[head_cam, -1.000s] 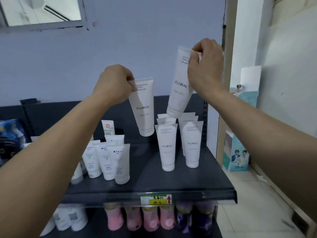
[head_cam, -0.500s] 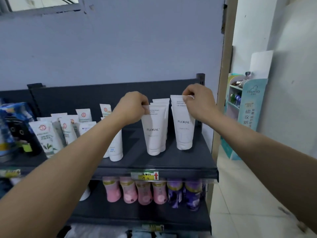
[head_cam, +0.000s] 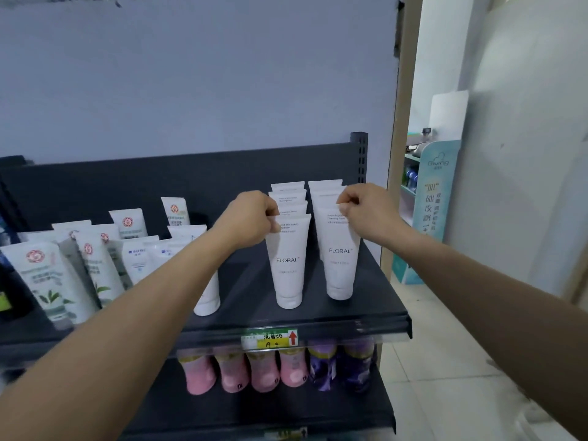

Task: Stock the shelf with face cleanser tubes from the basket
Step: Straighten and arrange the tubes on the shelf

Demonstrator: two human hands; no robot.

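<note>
Two rows of white FLORAL cleanser tubes stand cap-down on the dark top shelf point(head_cam: 366, 300). My left hand point(head_cam: 251, 219) pinches the top corner of the front tube of the left row point(head_cam: 289, 265). My right hand point(head_cam: 366, 211) pinches the top edge of the front tube of the right row point(head_cam: 339, 259). Both front tubes rest on the shelf, upright. Behind each stand several more tubes point(head_cam: 288, 194). The basket is out of view.
Other white tubes with red and green labels point(head_cam: 57, 275) crowd the shelf's left half. Pink point(head_cam: 264, 370) and purple bottles point(head_cam: 324, 364) fill the lower shelf under a yellow price tag point(head_cam: 270, 338). A teal display stand point(head_cam: 426, 211) and tiled floor lie to the right.
Both hands came down from above the shelf with a tube each and set them at the front of the two rows. The view tilted down and closer.
</note>
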